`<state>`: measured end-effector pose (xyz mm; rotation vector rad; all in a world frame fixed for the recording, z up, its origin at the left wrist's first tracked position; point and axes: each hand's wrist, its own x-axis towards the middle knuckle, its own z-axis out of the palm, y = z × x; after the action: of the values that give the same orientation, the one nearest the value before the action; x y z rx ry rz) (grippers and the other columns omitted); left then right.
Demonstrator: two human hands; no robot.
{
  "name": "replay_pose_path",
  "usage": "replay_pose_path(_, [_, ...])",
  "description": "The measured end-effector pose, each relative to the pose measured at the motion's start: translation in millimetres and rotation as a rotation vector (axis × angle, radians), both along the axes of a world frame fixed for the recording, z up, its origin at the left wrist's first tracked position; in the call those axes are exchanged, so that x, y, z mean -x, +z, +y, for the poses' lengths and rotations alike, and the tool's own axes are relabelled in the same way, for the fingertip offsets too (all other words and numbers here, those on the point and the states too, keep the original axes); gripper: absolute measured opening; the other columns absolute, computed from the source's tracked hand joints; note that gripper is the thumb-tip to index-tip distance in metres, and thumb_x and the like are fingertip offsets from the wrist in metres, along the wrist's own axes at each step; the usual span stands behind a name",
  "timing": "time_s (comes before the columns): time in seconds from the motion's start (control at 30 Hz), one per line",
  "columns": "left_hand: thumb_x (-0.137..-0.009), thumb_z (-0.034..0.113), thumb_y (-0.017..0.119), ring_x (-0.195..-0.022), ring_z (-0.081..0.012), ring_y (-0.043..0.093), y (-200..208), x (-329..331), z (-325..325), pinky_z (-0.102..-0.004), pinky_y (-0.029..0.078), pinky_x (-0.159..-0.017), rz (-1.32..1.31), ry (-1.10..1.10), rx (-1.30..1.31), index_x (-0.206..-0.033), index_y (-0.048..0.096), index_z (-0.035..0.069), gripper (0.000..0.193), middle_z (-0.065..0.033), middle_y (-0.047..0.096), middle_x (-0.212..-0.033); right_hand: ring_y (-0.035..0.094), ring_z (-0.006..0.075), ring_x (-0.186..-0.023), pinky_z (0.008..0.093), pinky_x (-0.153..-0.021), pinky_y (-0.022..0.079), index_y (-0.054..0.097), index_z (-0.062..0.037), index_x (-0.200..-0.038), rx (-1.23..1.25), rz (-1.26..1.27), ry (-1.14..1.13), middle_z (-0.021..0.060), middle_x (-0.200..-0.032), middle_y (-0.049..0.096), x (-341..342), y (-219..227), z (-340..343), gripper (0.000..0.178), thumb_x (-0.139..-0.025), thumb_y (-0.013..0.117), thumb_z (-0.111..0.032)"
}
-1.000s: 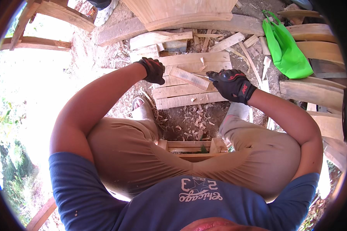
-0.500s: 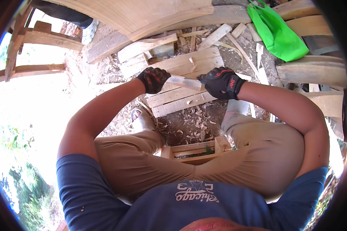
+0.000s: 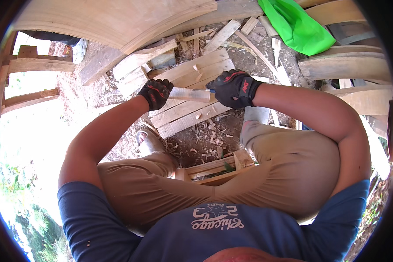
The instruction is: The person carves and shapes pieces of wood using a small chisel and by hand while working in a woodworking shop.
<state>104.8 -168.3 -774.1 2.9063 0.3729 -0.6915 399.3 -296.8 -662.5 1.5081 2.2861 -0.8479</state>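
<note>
My left hand (image 3: 156, 94), in a black glove with red marks, is closed round the left end of a short pale wood piece (image 3: 190, 94). The piece lies crosswise over a slatted wooden board (image 3: 196, 112) on the ground. At its right end is my right hand (image 3: 231, 88), gloved alike, with the fingers curled. A small bit of blue shows at those fingers, but most of what they hold is hidden. Curled wood shavings (image 3: 195, 68) lie on the board in front of my hands.
Wood offcuts (image 3: 220, 37) and shavings litter the dirt beyond the board. A large curved wooden panel (image 3: 118, 19) spans the far left. A green bag (image 3: 297, 28) lies at the far right by stacked planks (image 3: 345, 65). Between my legs is a low wooden frame (image 3: 212, 170).
The wood piece was tilted down to the right and now lies nearly level. The whole scene has shifted left in the view. Both hands keep their closed grip.
</note>
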Motion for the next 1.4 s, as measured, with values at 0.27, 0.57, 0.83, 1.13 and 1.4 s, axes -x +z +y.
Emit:
replay_pose_path(0.27, [-0.096,0.045,0.072,-0.129,-0.0392,0.062,52.2,-64.8,-25.4,-0.0473,0.051,-0.109,-0.405,0.24,0.416,-0.144,0.061,0.01,0.061,-0.0183,0.066,-0.139,0.076,0.0326,-0.076,0.0457,-0.068,0.062,0.076,0.0016,-0.09,-0.109,0.1,-0.025,0.0201,-0.085,0.075,-6.2,-10.8,0.8,0.032,-0.096,0.062,-0.026])
replay_pose_path(0.57, [-0.097,0.033,0.075,-0.096,-0.0291,0.074,94.0,-116.4,-46.4,-0.0399,0.059,-0.086,-0.437,0.349,0.495,-0.127,0.07,0.014,0.036,-0.0104,0.076,-0.102,0.069,0.0171,-0.064,0.0304,-0.058,0.059,0.074,0.0023,-0.115,0.642,0.583,-0.912,0.0113,-0.092,0.078,-43.5,72.3,20.0,0.046,-0.1,0.07,-0.04])
replay_pose_path(0.83, [-0.091,0.034,0.074,-0.082,-0.0299,0.073,127.0,-107.9,-54.4,-0.0428,0.06,-0.073,-0.71,-0.042,0.313,-0.112,0.071,0.011,0.031,-0.0087,0.072,-0.086,0.069,0.0144,-0.061,0.0308,-0.059,0.058,0.074,-0.0048,-0.111,-0.055,0.446,-1.174,0.0069,-0.083,0.076,-246.9,-15.1,-29.9,0.041,-0.102,0.069,-0.045])
replay_pose_path(1.13, [-0.093,0.026,0.076,-0.104,-0.0244,0.073,299.6,-68.8,-98.3,-0.0409,0.059,-0.089,-0.011,0.115,0.623,-0.111,0.078,0.014,0.022,-0.004,0.078,-0.106,0.073,0.0429,-0.104,0.0519,-0.092,0.059,0.075,-0.005,-0.112,-0.047,-0.433,-0.928,0.0239,-0.109,0.075,-322.8,-199.2,-124.2,0.042,-0.094,0.065,-0.042])
replay_pose_path(1.4, [-0.097,0.032,0.072,-0.109,-0.0216,0.072,280.9,-76.3,-100.5,-0.0392,0.058,-0.096,-0.131,-0.001,0.517,-0.119,0.076,0.018,0.026,-0.0016,0.076,-0.116,0.07,0.0426,-0.115,0.0534,-0.096,0.056,0.071,-0.0091,-0.12,-0.114,-0.438,-1.051,0.0212,-0.124,0.073,-296.0,-188.4,-71.0,0.052,-0.096,0.065,-0.055])
